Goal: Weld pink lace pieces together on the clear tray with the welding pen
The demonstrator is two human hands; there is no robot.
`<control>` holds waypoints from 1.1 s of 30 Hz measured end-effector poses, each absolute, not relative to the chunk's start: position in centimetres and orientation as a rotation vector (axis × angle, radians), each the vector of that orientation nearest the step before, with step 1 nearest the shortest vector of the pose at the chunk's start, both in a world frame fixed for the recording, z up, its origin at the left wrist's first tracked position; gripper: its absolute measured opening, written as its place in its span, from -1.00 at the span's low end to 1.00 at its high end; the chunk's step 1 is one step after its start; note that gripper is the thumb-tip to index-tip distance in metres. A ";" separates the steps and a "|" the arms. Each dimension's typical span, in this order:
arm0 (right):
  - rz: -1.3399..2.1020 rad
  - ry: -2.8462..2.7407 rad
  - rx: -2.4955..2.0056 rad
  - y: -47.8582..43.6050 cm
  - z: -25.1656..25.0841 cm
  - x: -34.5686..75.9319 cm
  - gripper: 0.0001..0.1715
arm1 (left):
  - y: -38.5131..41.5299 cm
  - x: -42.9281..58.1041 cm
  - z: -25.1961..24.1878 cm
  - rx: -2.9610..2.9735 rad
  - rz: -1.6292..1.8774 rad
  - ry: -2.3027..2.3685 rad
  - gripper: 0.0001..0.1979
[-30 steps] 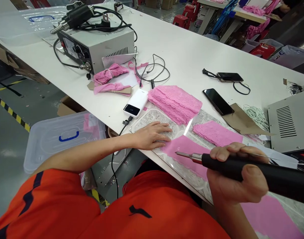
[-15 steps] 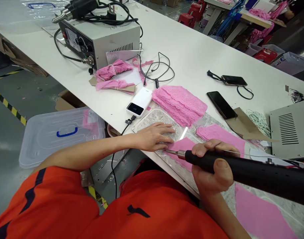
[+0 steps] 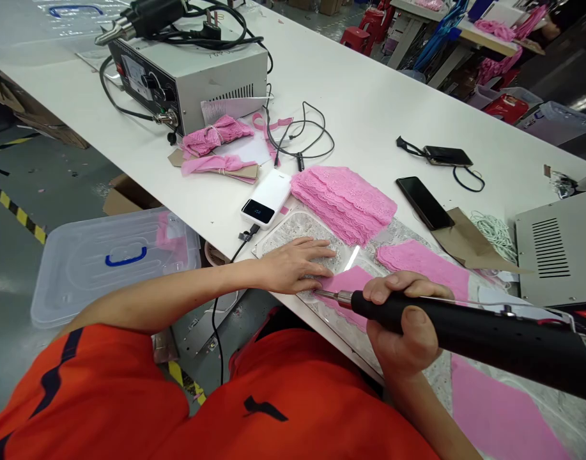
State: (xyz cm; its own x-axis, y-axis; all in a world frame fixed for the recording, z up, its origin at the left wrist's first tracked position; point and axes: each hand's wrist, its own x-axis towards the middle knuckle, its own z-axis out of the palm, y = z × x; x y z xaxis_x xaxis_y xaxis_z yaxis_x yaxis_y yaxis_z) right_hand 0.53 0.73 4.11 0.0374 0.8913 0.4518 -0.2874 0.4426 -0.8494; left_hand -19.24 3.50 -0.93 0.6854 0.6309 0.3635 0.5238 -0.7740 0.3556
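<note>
My left hand (image 3: 297, 265) lies flat with its fingers spread on a clear template (image 3: 293, 230), its fingertips beside a pink fabric piece (image 3: 353, 281). Wrapped round a long black handheld tool (image 3: 465, 326) is my right hand (image 3: 405, 319). The tool's thin metal tip (image 3: 326, 294) touches the fabric's left end, close to my left thumb. A stack of pink lace pieces (image 3: 343, 201) lies just beyond the template. Another small pink stack (image 3: 422, 265) rests to the right of it.
A white power bank (image 3: 266, 198) with a cable sits left of the lace. Behind it stands a grey box unit (image 3: 220, 76). Two phones, one of them black (image 3: 424, 201), lie at the right near brown card (image 3: 465, 243). A second grey unit (image 3: 556, 255) stands at the right edge.
The view has shifted slightly. The tool and my right hand have moved a little to the left relative to the fabric; my left hand keeps its place.
</note>
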 end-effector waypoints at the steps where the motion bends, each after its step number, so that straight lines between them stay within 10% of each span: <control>1: 1.005 -1.205 -0.643 0.7 4.2 0.5 -0.85 | 3.5 -19.3 -0.9 2.674 0.699 0.934 -0.75; 33: 0.721 -1.040 -0.796 6.2 4.2 4.0 -0.85 | 3.2 -17.1 -0.5 2.803 0.589 0.852 -0.69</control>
State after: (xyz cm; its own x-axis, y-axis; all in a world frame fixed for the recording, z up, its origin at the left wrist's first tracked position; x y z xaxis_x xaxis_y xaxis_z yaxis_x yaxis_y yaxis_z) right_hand 4.03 6.22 4.17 0.3375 0.8232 0.4565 -0.1381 0.5231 -0.8410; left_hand -17.09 3.22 -0.53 0.7613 0.5617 0.3239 0.5014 -0.8267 0.2552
